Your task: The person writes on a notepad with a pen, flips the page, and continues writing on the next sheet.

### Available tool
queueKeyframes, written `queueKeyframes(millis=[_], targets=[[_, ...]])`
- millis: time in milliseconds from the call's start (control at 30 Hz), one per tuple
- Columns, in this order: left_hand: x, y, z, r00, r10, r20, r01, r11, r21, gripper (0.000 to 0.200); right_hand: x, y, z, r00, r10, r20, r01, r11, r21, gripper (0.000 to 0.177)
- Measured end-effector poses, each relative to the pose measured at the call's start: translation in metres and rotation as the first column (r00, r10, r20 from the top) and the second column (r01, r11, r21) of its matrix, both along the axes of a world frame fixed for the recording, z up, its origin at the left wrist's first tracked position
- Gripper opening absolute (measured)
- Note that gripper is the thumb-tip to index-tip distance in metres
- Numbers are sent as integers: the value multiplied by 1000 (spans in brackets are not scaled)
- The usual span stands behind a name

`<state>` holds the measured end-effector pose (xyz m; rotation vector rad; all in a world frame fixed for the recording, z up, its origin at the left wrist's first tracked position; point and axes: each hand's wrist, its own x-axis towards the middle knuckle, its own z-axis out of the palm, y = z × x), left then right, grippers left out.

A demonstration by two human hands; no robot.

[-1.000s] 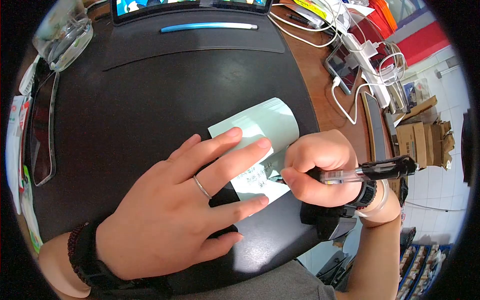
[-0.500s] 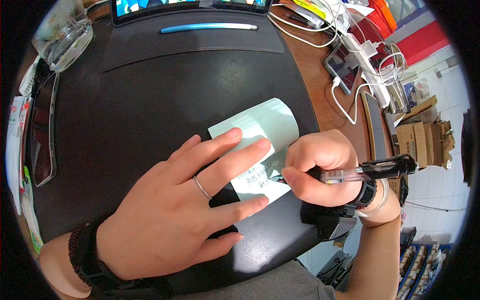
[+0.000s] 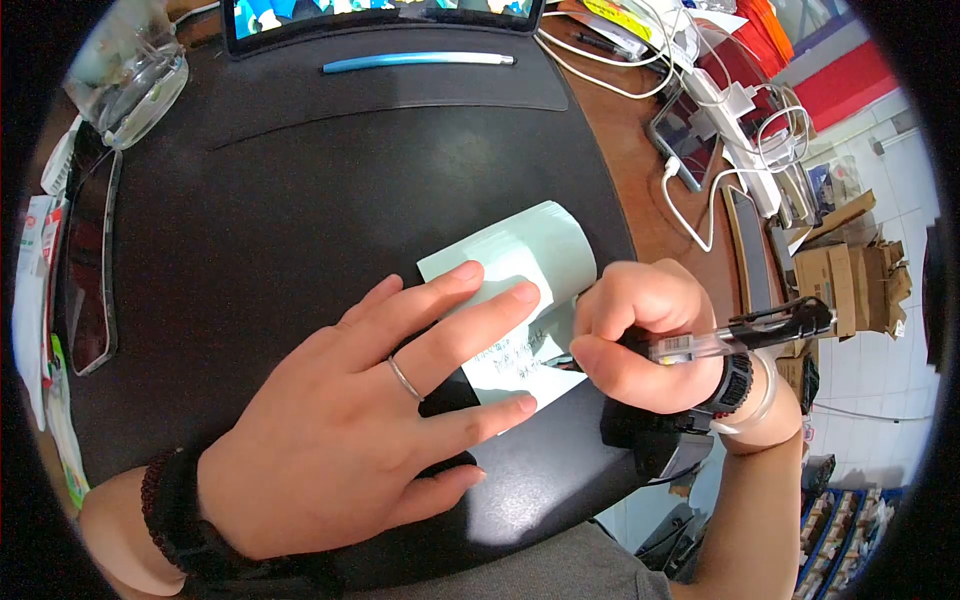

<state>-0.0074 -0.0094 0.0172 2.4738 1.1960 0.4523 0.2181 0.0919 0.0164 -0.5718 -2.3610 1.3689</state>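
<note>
A small pale green notepad [image 3: 545,245] lies on the dark desk mat, its upper pages curled over. Handwritten dark lines show on the page below the curl. My left hand [image 3: 370,420] rests spread across the pad's left side, fingertips pressing the curled pages and the written page; a ring is on one finger. In my right hand [image 3: 645,340] is a clear-barrelled pen with a black cap end [image 3: 780,328], gripped between thumb and curled fingers. The pen's tip is mostly hidden by the hand, close to the written page.
A blue stylus [image 3: 420,62] lies below a tablet screen [image 3: 380,12]. Phones, white cables and a power strip [image 3: 735,135] crowd the right side. At left are a clear plastic container [image 3: 130,90] and a dark phone-like device [image 3: 93,265]. Cardboard boxes [image 3: 850,285] stand beyond the desk.
The pen's cap end has tipped slightly upward, and my right hand has shifted a touch to the right. My left hand stays on the notepad.
</note>
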Motion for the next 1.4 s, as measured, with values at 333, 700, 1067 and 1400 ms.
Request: queueKeyframes(millis=[333, 700, 1067, 1400], targets=[[2, 1, 3, 1000, 1, -7, -1, 1000, -12, 55, 3, 7, 9, 995, 79, 66, -77, 996, -36, 32], [2, 1, 3, 1000, 0, 7, 0, 1000, -16, 57, -5, 0, -2, 996, -6, 86, 1, 999, 50, 24], [1, 0, 2, 1000, 2, 9, -2, 1000, -6, 56, -6, -1, -4, 1000, -22, 23, 20, 997, 80, 29], [1, 0, 1, 1000, -1, 17, 1, 1000, -3, 56, -4, 0, -4, 1000, 8, 26, -11, 996, 91, 30]])
